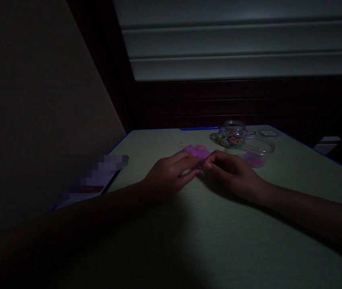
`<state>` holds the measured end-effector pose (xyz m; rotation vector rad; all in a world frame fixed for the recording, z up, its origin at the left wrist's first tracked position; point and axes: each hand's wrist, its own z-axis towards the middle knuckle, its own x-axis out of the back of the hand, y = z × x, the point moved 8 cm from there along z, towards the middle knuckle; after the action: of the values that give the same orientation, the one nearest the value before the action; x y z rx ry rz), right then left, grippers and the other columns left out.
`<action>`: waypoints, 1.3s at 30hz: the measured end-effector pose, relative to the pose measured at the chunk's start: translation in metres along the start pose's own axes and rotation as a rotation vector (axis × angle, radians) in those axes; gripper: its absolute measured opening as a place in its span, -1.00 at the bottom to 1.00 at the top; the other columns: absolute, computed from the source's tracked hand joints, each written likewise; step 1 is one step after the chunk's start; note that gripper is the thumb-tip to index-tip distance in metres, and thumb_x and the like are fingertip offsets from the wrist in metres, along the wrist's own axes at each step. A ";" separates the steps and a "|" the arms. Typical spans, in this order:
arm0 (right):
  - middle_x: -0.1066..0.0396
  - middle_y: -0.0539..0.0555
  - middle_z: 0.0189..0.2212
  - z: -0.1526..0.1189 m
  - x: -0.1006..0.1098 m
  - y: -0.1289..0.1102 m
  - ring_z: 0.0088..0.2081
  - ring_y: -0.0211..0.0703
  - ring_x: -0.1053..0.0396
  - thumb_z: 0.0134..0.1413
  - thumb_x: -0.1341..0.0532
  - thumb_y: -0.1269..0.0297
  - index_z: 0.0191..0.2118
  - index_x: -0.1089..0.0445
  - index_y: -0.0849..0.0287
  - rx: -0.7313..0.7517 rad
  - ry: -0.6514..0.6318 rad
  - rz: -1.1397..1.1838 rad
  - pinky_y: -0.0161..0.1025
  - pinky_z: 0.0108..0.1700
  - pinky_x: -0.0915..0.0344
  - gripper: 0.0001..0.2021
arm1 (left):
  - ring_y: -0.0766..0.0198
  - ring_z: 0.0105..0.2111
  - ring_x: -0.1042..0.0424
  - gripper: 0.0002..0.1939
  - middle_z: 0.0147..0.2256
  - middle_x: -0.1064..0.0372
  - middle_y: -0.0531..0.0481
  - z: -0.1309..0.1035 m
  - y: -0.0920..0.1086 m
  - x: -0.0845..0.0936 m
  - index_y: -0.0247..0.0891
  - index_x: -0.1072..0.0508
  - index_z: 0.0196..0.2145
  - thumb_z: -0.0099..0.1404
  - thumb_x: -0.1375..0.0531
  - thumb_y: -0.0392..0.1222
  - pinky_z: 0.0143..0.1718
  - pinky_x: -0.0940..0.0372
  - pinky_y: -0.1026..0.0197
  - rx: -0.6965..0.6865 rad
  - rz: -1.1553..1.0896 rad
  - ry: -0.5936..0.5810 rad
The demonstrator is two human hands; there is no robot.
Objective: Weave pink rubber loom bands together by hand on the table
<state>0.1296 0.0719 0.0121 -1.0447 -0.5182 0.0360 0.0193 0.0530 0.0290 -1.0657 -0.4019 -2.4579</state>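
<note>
A loose pile of small pink and purple rubber bands (199,151) lies on the pale green table (164,241). My left hand (169,172) rests at the near left side of this pile, its fingers stretched out and the thumb apart from them. Beside it, at the pile's near right edge, my right hand (233,172) has thumb and forefinger pinched together. Whatever sits in that pinch is too small and dark to make out. Both hands' fingertips are close together, hiding part of the pile.
Behind my right hand stands a clear open jar (258,145) with pink bands at its bottom. Farther back is a clear jar (232,134) of multicoloured bands, with a clear lid (267,133) to its right. Papers (98,176) lie at the table's left edge. The scene is dim.
</note>
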 end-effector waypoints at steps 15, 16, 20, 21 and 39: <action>-0.33 0.01 -0.43 0.000 0.001 -0.001 -0.36 -0.28 -0.27 0.07 -0.10 0.22 -0.39 -0.30 0.20 0.026 0.017 -0.020 -0.33 -0.28 -0.21 -0.85 | 0.37 -0.32 -0.34 -0.83 -0.32 -0.36 -0.05 -0.001 0.003 -0.008 -0.30 -0.40 -0.24 0.27 -0.04 -0.26 -0.30 -0.26 0.32 -0.048 -0.048 -0.097; -0.33 0.01 -0.43 0.000 0.002 -0.001 -0.36 -0.28 -0.28 0.07 -0.11 0.22 -0.39 -0.30 0.20 0.020 0.030 -0.018 -0.33 -0.29 -0.21 -0.84 | 0.37 -0.32 -0.34 -0.83 -0.32 -0.36 -0.04 -0.001 0.002 -0.009 -0.31 -0.40 -0.25 0.27 -0.03 -0.26 -0.30 -0.26 0.33 -0.043 -0.049 -0.105; -0.33 0.02 -0.44 0.000 0.005 0.002 -0.39 -0.29 -0.27 0.06 -0.11 0.20 -0.39 -0.30 0.21 -0.016 0.065 -0.026 -0.34 -0.32 -0.22 -0.83 | 0.38 -0.35 -0.32 -0.81 -0.36 -0.34 -0.04 -0.001 0.001 -0.010 -0.32 -0.40 -0.28 0.28 -0.02 -0.25 -0.33 -0.24 0.34 -0.027 -0.037 -0.123; -0.33 0.02 -0.44 0.000 0.005 0.003 -0.39 -0.29 -0.27 0.07 -0.11 0.20 -0.38 -0.30 0.21 -0.021 0.065 -0.030 -0.34 -0.32 -0.22 -0.83 | 0.38 -0.36 -0.32 -0.81 -0.37 -0.34 -0.03 -0.001 0.001 -0.010 -0.32 -0.41 -0.29 0.28 -0.01 -0.25 -0.34 -0.24 0.34 -0.025 -0.036 -0.127; -0.36 0.07 -0.21 -0.004 0.005 -0.010 -0.21 -0.22 -0.31 0.11 -0.07 0.28 -0.11 -0.32 0.13 0.096 0.084 -0.127 -0.25 -0.15 -0.25 -0.77 | 0.35 -0.30 -0.34 -0.81 -0.32 -0.36 -0.06 -0.001 -0.001 -0.012 -0.31 -0.40 -0.25 0.26 -0.01 -0.27 -0.26 -0.27 0.29 0.006 -0.033 -0.144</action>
<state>0.1335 0.0653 0.0210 -0.9138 -0.5011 -0.0944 0.0251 0.0570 0.0194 -1.2470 -0.4749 -2.4141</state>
